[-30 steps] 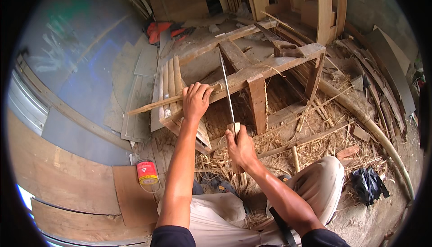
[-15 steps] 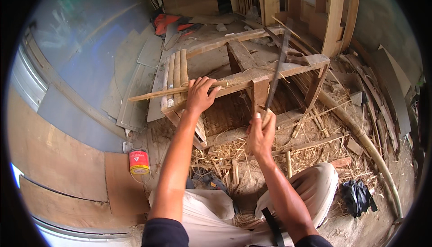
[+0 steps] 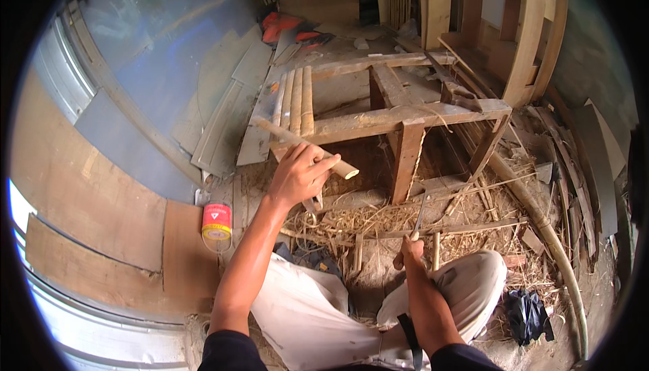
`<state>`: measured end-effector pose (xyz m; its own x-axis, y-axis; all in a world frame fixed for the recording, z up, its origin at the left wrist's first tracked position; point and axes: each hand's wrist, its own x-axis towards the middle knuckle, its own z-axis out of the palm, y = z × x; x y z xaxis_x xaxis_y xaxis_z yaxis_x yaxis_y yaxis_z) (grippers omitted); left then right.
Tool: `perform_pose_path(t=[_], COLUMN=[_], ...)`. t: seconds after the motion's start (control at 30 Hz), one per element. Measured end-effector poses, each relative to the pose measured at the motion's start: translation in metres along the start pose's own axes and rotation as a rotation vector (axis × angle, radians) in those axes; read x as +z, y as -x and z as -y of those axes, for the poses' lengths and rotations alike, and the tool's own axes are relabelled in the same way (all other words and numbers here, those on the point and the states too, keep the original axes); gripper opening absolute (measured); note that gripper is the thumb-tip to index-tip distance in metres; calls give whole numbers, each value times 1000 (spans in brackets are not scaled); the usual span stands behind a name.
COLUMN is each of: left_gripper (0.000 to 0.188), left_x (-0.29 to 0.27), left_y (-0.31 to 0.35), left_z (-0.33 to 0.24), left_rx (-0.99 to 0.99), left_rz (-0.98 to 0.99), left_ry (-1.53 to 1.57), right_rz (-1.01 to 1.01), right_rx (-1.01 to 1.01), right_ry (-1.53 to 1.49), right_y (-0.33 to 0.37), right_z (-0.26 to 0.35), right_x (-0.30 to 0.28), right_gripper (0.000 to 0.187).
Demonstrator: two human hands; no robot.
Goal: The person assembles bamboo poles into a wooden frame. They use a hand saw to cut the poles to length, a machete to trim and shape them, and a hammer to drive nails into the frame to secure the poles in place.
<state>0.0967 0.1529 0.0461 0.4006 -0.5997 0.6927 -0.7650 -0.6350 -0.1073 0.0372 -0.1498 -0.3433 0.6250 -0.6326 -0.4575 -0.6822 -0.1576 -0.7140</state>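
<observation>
My left hand (image 3: 302,174) is closed around a split bamboo strip (image 3: 346,169), lifted in front of the near left corner of a wooden frame (image 3: 358,125). The strip slants from the far left down to its cut end at the near right. Low on the right, beside my knee, my right hand (image 3: 411,253) grips the handle of a long-bladed knife (image 3: 422,215), its blade pointing away from me. Several bamboo slats (image 3: 295,104) lie side by side across the frame's left end.
A handsaw (image 3: 461,95) rests on the frame's right side. Shavings (image 3: 378,226) cover the ground before me. A red and yellow can (image 3: 217,222) stands left, a black plastic bag (image 3: 529,317) lies right. A long bamboo pole (image 3: 541,219) curves along the right.
The bamboo strip has come up off the frame in my left hand and turned, its near end now toward me. My right hand has drawn the knife down and back from the frame.
</observation>
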Motion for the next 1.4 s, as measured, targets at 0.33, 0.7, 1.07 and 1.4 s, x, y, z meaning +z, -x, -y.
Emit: perform_pose_path(t=[0.33, 0.7, 1.07, 1.4], left_gripper=[40, 22, 21, 19], left_x=[-5, 22, 47, 68], left_y=[29, 35, 4, 16], left_z=[-14, -52, 39, 75], left_rx=[-276, -903, -983, -757], left_rz=[108, 44, -413, -356], left_ry=[278, 880, 689, -80], right_rz=[664, 1055, 687, 675], right_rx=[-402, -553, -656, -579], right_ry=[-657, -601, -689, -548], right_y=[72, 215, 189, 164], right_z=[187, 238, 382, 401], right_x=[-53, -101, -44, 13], right_gripper=[57, 30, 25, 32])
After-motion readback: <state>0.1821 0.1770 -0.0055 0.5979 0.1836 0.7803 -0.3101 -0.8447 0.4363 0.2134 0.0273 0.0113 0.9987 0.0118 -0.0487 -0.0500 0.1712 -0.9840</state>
